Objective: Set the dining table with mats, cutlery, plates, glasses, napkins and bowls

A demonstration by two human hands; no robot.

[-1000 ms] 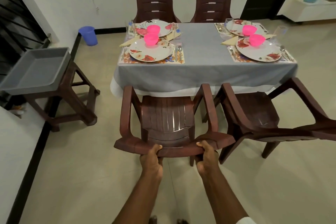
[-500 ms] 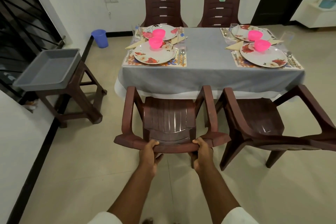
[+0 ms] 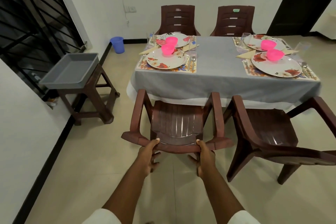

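Note:
A brown plastic chair (image 3: 176, 123) stands at the near left side of the dining table (image 3: 214, 76), which has a grey cloth. My left hand (image 3: 148, 152) and my right hand (image 3: 204, 154) both grip the top edge of the chair's backrest. On the table lie floral mats, each with a floral plate (image 3: 163, 60), a pink bowl (image 3: 167, 49), cutlery (image 3: 192, 61) and a yellow napkin (image 3: 148, 50). A second pair of settings with a plate (image 3: 276, 68) and pink bowl (image 3: 275, 54) is at the right, with a glass (image 3: 302, 47) beside it.
A second brown chair (image 3: 269, 132) stands to the right of the one I hold, and two more (image 3: 177, 19) are on the far side. A grey tray (image 3: 70, 71) sits on a brown stool at the left wall. A blue bucket (image 3: 117, 44) stands in the corner.
The chair has slid a little toward the table with both hands on its backrest. The camera has lifted, showing more of the far wall.

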